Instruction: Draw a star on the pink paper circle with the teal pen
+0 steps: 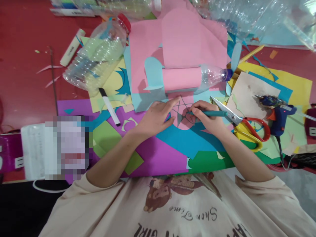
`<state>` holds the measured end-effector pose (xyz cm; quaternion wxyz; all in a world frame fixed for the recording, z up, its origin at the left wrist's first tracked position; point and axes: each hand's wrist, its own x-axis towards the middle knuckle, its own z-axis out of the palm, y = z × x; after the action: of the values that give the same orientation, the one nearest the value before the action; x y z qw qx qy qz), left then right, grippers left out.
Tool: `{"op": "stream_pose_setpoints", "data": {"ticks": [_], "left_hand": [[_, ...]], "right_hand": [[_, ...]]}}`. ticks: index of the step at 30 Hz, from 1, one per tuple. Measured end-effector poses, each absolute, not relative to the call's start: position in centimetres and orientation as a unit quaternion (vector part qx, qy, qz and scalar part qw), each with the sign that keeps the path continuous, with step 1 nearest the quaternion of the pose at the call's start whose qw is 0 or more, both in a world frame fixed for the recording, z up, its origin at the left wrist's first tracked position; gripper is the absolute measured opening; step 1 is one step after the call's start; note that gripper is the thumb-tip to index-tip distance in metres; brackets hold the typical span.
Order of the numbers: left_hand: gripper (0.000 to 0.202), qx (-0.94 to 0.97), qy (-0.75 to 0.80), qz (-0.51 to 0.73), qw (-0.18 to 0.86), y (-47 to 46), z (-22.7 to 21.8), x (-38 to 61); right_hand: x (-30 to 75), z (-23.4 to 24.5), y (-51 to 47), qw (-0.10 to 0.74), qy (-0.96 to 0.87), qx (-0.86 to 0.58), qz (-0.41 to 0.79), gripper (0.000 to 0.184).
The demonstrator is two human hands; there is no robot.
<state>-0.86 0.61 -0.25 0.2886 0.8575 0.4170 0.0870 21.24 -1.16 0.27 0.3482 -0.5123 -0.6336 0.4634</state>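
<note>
My right hand [206,115] is closed around a teal pen [216,113], its tip down on a rounded piece of pink paper [184,123]. Dark lines on that paper form a star-like figure. My left hand [160,115] lies flat with fingers stretched over the paper's left side. Just beyond both hands lies a clear plastic bottle [213,75] on its side, wrapped in pink paper, with a purple cap and light blue paper pieces at its ends. Scissors [234,118] with red and yellow handles rest right of my right hand.
A blue glue gun [282,118] lies at the right with its cord. A large clear bottle [98,52] with a red cap and a black-and-white marker [110,107] are at the left. Coloured paper sheets and scraps cover the table [22,65]; more clear plastic lies at the back.
</note>
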Motion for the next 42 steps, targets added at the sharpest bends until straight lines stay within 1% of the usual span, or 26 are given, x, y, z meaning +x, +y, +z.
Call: {"op": "stream_pose_setpoints", "data": {"ticks": [6,14,18,22,32,37,42], "left_hand": [[0.064,0.866,0.402,0.095,0.282,0.7,-0.6,-1.0],[0.062,0.869,0.401,0.093,0.274,0.7,-0.8,-1.0],[0.062,0.871,0.403,0.089,0.266,0.7,-0.7,-0.9],[0.062,0.87,0.406,0.085,0.266,0.7,-0.7,-0.9],[0.063,0.871,0.399,0.106,0.267,0.7,-1.0,-1.1],[0.062,0.869,0.4,0.104,0.272,0.8,-1.0,-1.1],[0.064,0.868,0.4,0.102,0.275,0.8,-1.0,-1.0]], "right_hand": [[21.0,0.3,-1.2,0.321,-0.63,-0.521,0.478,0.019],[20.2,0.7,-0.5,0.296,-0.636,-0.551,0.453,0.034],[19.8,0.3,-0.4,0.297,-0.644,-0.56,0.428,0.033],[19.7,0.1,-0.5,0.296,-0.64,-0.561,0.433,0.033],[19.6,0.3,-0.3,0.25,-0.641,-0.588,0.426,0.036],[19.6,0.2,-0.2,0.283,-0.615,-0.579,0.455,0.035],[19.6,0.1,-0.3,0.312,-0.615,-0.568,0.45,0.034]]}}
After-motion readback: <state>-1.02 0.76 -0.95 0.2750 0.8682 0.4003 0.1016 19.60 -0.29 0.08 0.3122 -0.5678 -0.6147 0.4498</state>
